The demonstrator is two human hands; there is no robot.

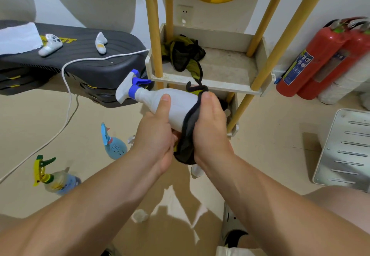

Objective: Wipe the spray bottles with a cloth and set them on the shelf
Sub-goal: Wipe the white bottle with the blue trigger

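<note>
Nearest us, our left hand wraps the lower body of the white spray bottle, thumb laid along its side, its grip closed around the bottle and holding it tilted, with the blue-collared nozzle pointing up and left. Our right hand presses a dark cloth with an olive lining against the bottle's base end, its grip closed on the cloth so the fabric folds around the plastic. We judge the wiping step to be under way on this bottle. Down on the floor to the left, a pale blue spray bottle and a yellow-and-green-topped spray bottle wait, apparently unwiped. Just beyond the hands stands the shelf, its tray bare except for another dark cloth bundle at its left. Next we would need to finish working the cloth over the body, then lift the bottle upright onto the free right part of the tray, between the wooden posts.
</note>
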